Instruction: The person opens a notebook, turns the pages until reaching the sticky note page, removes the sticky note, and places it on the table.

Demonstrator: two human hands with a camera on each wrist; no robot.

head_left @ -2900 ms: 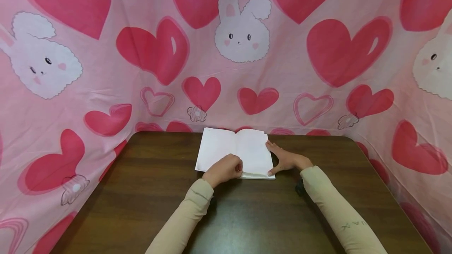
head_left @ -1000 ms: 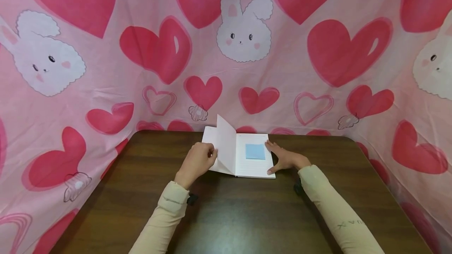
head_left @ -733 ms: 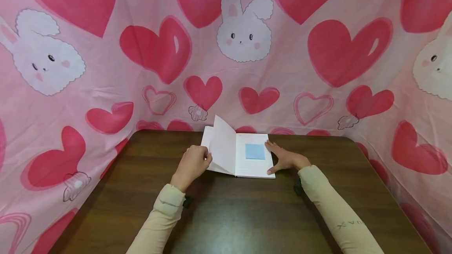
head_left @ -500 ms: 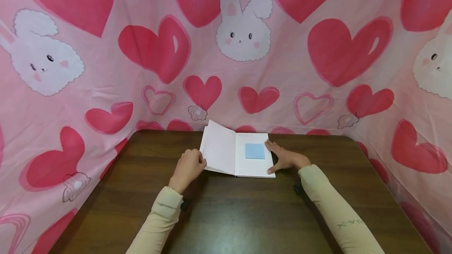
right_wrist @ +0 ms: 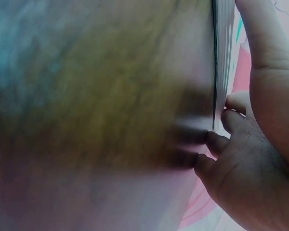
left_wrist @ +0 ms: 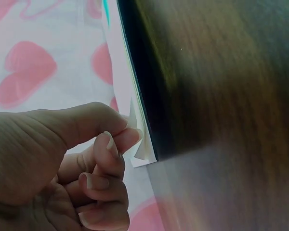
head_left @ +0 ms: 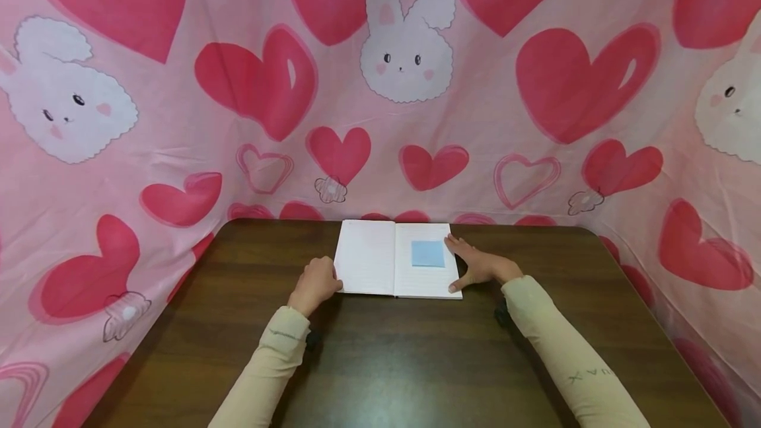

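A lined notebook (head_left: 365, 256) lies spread at the far side of the table, with a blue sticky note (head_left: 428, 253) on its right page. My left hand (head_left: 316, 283) is at the left page's lower outer edge. Up close in the left wrist view, its thumb and index finger pinch a page (left_wrist: 139, 151) near the corner, the other fingers curled. My right hand (head_left: 480, 266) rests along the right edge, thumb at the lower corner and fingers higher up. The right wrist view shows its fingers beside the page stack (right_wrist: 222, 57), bent slightly and spread.
A dark wooden table (head_left: 380, 362) extends in front of the notebook. Pink cloth (head_left: 416, 124) printed with hearts and rabbits hangs behind it and along both sides.
My left hand has carried a page over from right to left and lowered it flat, uncovering the blue sticky note. My right hand has stayed at the right edge.
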